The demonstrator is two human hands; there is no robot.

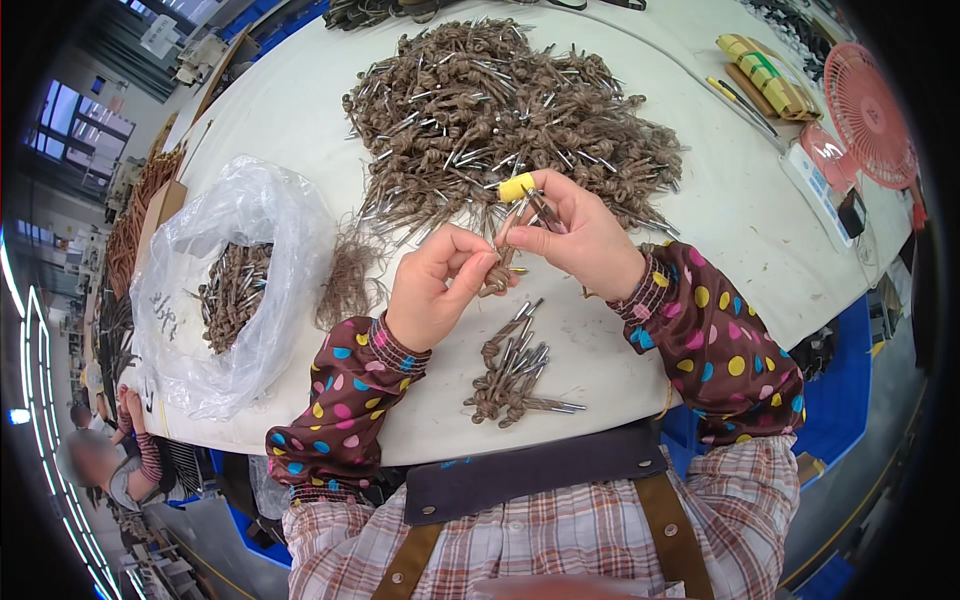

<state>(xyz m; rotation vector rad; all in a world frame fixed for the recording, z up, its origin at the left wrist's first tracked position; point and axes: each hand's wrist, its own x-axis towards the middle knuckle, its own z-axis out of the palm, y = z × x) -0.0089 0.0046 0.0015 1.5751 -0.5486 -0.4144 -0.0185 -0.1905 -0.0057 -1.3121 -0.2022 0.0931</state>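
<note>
My left hand (pixel 437 280) is closed, thumb and forefinger pinched at a knotted brown cord (pixel 497 277). Metal thread snips (pixel 543 211) lie in the grip of my right hand (pixel 585 235), their blades beside the cord. Yellow tape (pixel 516 187) wraps a finger of that hand. Behind both hands rises a big pile of brown knotted cords (pixel 480 110) with silvery metal tips. A small heap of the same cords (pixel 510 380) rests between my forearms, near the table's front edge.
To the left, an open clear plastic bag (pixel 290 215) holds more cords. Loose brown thread scraps (pixel 350 275) lie beside it on the white table (pixel 420 410). At the right stand a pink fan (pixel 870 115) and a white device (pixel 815 190). Another person (pixel 110 460) sits at far left.
</note>
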